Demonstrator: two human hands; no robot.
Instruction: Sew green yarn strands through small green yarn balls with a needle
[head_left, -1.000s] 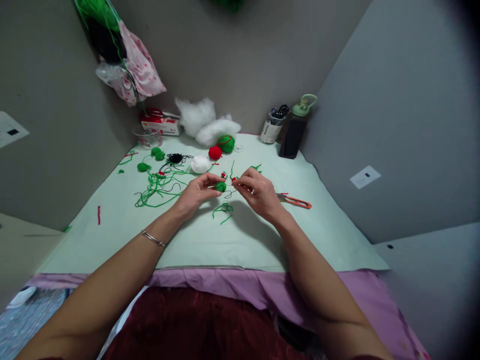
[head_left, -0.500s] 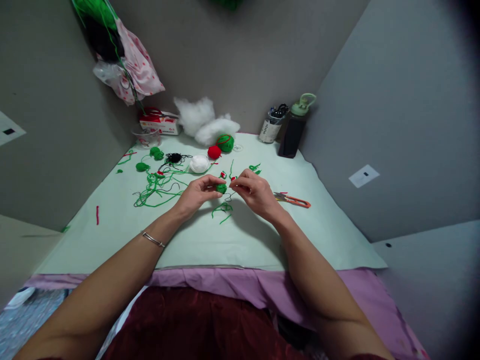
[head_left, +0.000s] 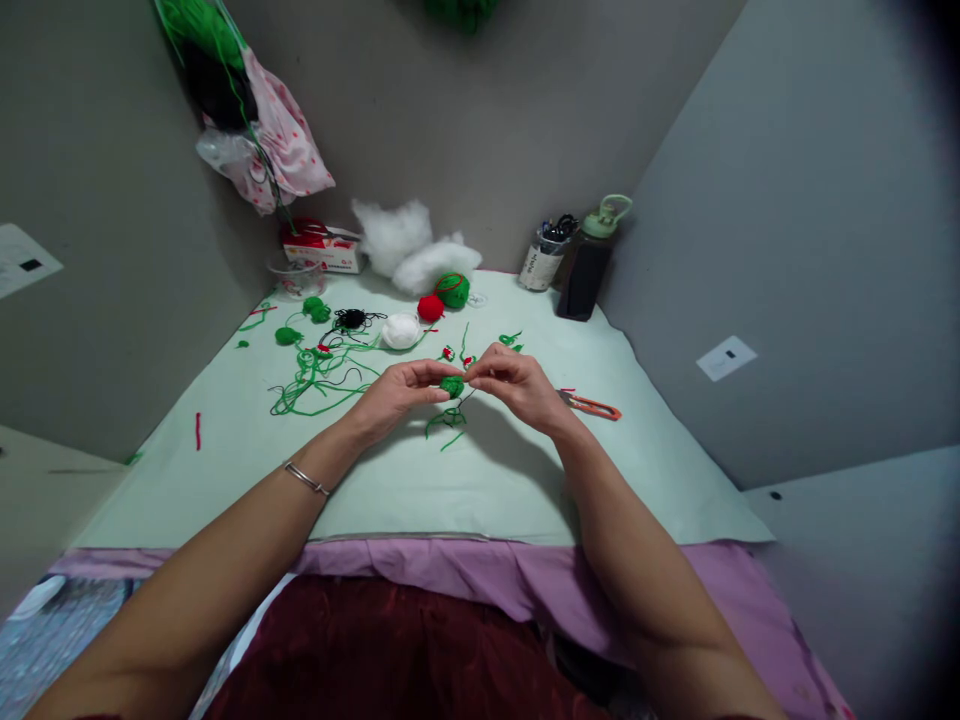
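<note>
My left hand (head_left: 401,395) holds a small round green yarn piece (head_left: 451,386) between thumb and fingers, above the table. Close against its right side, my right hand (head_left: 517,382) is closed in a pinch; what lies between the fingertips is too small to make out. A thin dark thread (head_left: 466,398) runs down from between the hands. Just beyond them lie two small red, white and green yarn pieces (head_left: 448,354). Below are loose green yarn scraps (head_left: 446,421). Orange-handled snips (head_left: 594,407) rest right of my right hand.
Tangled green yarn (head_left: 315,385), a black yarn bundle (head_left: 351,318) and white (head_left: 401,331), red (head_left: 430,308) and green (head_left: 453,290) yarn balls lie beyond my left hand. White stuffing (head_left: 394,238), a pen cup (head_left: 541,262) and a bottle (head_left: 586,270) stand along the back wall.
The green piece has turned and shifted slightly right in my left hand. My right fingertips have come closer to it. The view has tilted slightly.
</note>
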